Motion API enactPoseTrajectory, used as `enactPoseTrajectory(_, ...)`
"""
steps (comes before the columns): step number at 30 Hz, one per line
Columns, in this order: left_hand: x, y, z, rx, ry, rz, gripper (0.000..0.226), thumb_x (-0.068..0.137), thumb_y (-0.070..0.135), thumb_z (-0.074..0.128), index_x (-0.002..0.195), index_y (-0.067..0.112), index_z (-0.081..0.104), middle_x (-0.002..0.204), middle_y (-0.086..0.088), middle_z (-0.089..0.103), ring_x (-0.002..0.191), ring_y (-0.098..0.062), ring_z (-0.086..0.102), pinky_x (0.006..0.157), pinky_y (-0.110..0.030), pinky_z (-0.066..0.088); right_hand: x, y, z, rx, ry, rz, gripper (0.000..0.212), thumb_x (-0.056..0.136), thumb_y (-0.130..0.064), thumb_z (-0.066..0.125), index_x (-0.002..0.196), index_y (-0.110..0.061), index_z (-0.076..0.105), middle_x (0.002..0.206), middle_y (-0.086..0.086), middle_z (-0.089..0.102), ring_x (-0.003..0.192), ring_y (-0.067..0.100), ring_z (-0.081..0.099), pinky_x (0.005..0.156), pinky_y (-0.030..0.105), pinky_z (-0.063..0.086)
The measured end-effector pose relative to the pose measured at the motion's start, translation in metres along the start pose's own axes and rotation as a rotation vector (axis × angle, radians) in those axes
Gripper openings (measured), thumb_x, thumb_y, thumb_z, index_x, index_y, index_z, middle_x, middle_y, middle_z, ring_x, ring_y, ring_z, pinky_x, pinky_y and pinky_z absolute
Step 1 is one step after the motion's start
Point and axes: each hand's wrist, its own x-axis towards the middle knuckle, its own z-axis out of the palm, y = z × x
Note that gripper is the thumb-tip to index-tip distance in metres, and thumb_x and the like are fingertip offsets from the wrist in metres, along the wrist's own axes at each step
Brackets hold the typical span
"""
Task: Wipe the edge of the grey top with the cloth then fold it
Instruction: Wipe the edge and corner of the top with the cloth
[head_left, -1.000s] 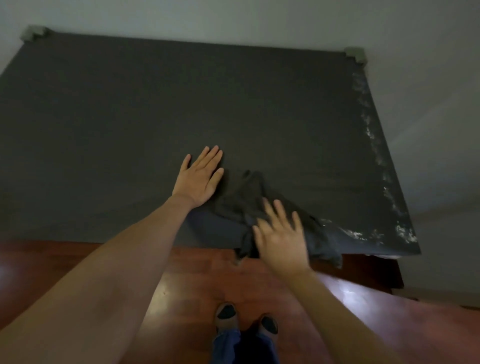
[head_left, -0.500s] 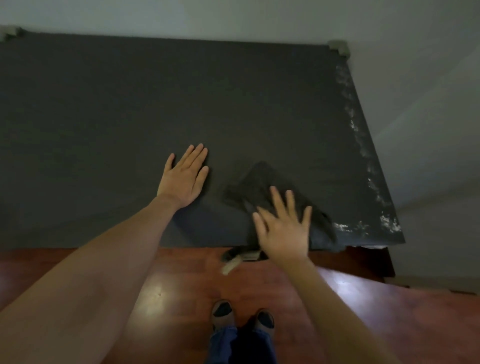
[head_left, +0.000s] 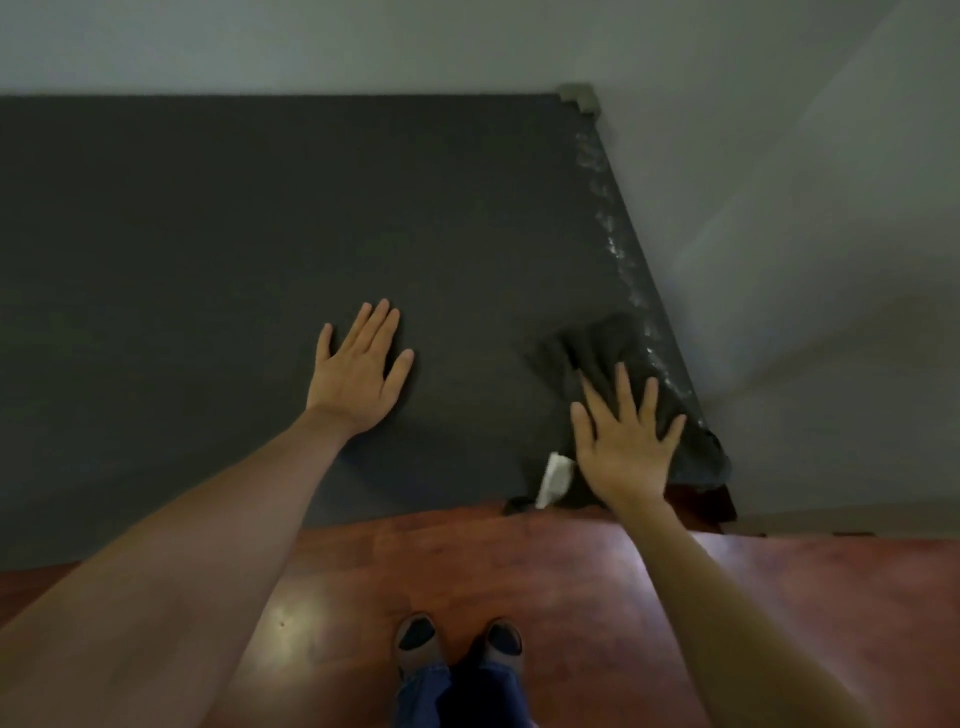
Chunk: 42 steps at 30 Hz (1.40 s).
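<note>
The grey top (head_left: 208, 234) fills the upper left of the view. A dark grey cloth (head_left: 597, 348) lies crumpled at its near right corner and hangs a little over the edges. A white tag (head_left: 553, 473) on the cloth shows at the front edge. My right hand (head_left: 623, 441) lies flat on the cloth with its fingers spread, pressing it down. My left hand (head_left: 358, 371) rests flat on the bare top to the left, well apart from the cloth. Pale smears (head_left: 618, 249) run along the right edge beyond the cloth.
A grey wall (head_left: 805, 260) stands close against the top's right edge and behind it. A small corner bracket (head_left: 579, 96) sits at the far right corner. A reddish wooden floor (head_left: 519, 571) lies below, with my shoes (head_left: 415, 636) on it.
My right hand has pushed the cloth rightward from the middle of the front edge to the near right corner. The left hand has stayed flat on the top.
</note>
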Motion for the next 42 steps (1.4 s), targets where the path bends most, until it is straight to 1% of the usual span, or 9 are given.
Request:
enactPoseTrajectory(8, 0.018, 0.017, 0.007, 0.014, -0.003, -0.004, 0.068, 0.089, 0.056, 0.013, 0.146, 0.020, 0.009, 0.158, 0.005, 0.005, 0.145, -0.009, -0.001, 0.116, -0.049, -0.001, -0.015, -0.026, 0.004, 0.011, -0.034, -0.234, 0.047, 0.090, -0.062, 0.018, 0.132, -0.051, 0.036, 0.157, -0.007, 0.016, 0.145, 0.029, -0.003, 0.105, 0.071, -0.005)
enactPoseTrajectory(14, 0.031, 0.031, 0.012, 0.003, 0.005, -0.025, 0.071, 0.087, 0.059, 0.011, 0.146, 0.021, 0.009, 0.158, 0.006, 0.005, 0.145, -0.009, -0.001, 0.115, -0.050, -0.002, 0.016, 0.051, -0.014, 0.061, -0.052, 0.056, 0.058, 0.070, -0.086, 0.018, 0.125, -0.073, 0.004, 0.159, -0.006, 0.004, 0.143, 0.040, -0.001, 0.101, 0.076, 0.009)
enactPoseTrajectory(18, 0.032, 0.032, 0.011, 0.016, 0.003, -0.036, 0.072, 0.087, 0.060, 0.011, 0.146, 0.021, 0.008, 0.158, 0.005, 0.004, 0.145, -0.009, -0.002, 0.116, -0.051, -0.001, 0.033, 0.080, -0.020, 0.190, 0.038, 0.061, 0.058, 0.084, -0.068, 0.017, 0.139, -0.048, 0.017, 0.132, 0.019, 0.046, 0.102, 0.041, 0.057, 0.078, 0.045, 0.048)
enactPoseTrajectory(23, 0.043, 0.047, 0.014, 0.021, -0.013, -0.068, 0.075, 0.085, 0.062, 0.008, 0.147, 0.020, 0.004, 0.159, 0.005, 0.002, 0.144, -0.009, -0.004, 0.116, -0.049, -0.002, 0.066, 0.099, -0.015, 0.309, 0.031, 0.221, 0.046, 0.098, -0.040, 0.027, 0.102, -0.003, 0.054, 0.090, 0.023, 0.064, 0.083, 0.040, 0.061, 0.070, 0.036, 0.043)
enactPoseTrajectory(31, 0.067, 0.069, 0.012, -0.005, -0.024, -0.101, 0.069, 0.089, 0.057, 0.013, 0.147, 0.019, 0.005, 0.159, 0.004, 0.000, 0.145, -0.010, -0.005, 0.116, -0.049, -0.004, 0.088, 0.060, -0.071, 0.341, 0.500, -0.077, 0.033, 0.097, -0.023, 0.044, 0.073, -0.002, 0.053, 0.057, 0.019, 0.059, 0.044, 0.027, 0.053, 0.045, 0.031, 0.044)
enactPoseTrajectory(34, 0.081, 0.078, 0.011, -0.018, -0.039, -0.101, 0.065, 0.092, 0.052, 0.015, 0.147, 0.018, 0.005, 0.159, 0.003, 0.000, 0.145, -0.011, -0.005, 0.116, -0.049, -0.004, 0.078, 0.020, -0.064, 0.422, 0.201, -0.251, 0.035, 0.097, -0.038, 0.034, 0.088, -0.014, 0.058, 0.093, 0.019, 0.066, 0.085, 0.031, 0.063, 0.072, 0.035, 0.046)
enactPoseTrajectory(36, 0.086, 0.078, 0.012, -0.004, -0.024, -0.091, 0.064, 0.092, 0.050, 0.015, 0.147, 0.019, 0.005, 0.159, 0.004, 0.001, 0.145, -0.010, -0.005, 0.116, -0.049, -0.003, 0.069, 0.013, -0.041, 0.268, -0.127, -0.266, 0.046, 0.093, -0.055, 0.020, 0.123, -0.037, 0.049, 0.142, 0.005, 0.045, 0.136, 0.025, 0.032, 0.108, 0.056, 0.022)
enactPoseTrajectory(38, 0.090, 0.076, 0.014, 0.010, -0.006, -0.078, 0.063, 0.092, 0.049, 0.014, 0.147, 0.019, 0.005, 0.159, 0.004, 0.002, 0.145, -0.010, -0.004, 0.116, -0.049, -0.002, 0.072, 0.019, -0.022, 0.067, -0.076, -0.370, 0.041, 0.092, -0.058, 0.017, 0.133, -0.058, 0.025, 0.155, -0.005, 0.024, 0.145, 0.019, 0.006, 0.107, 0.068, -0.001)
enactPoseTrajectory(42, 0.096, 0.072, 0.017, 0.029, 0.008, -0.051, 0.063, 0.091, 0.050, 0.013, 0.146, 0.021, 0.003, 0.158, 0.005, 0.001, 0.144, -0.010, -0.005, 0.115, -0.049, -0.003, 0.134, 0.021, -0.026, 0.023, -0.013, -0.337, 0.042, 0.092, -0.059, 0.021, 0.134, -0.061, 0.016, 0.156, 0.001, 0.022, 0.145, 0.024, 0.004, 0.106, 0.071, 0.006)
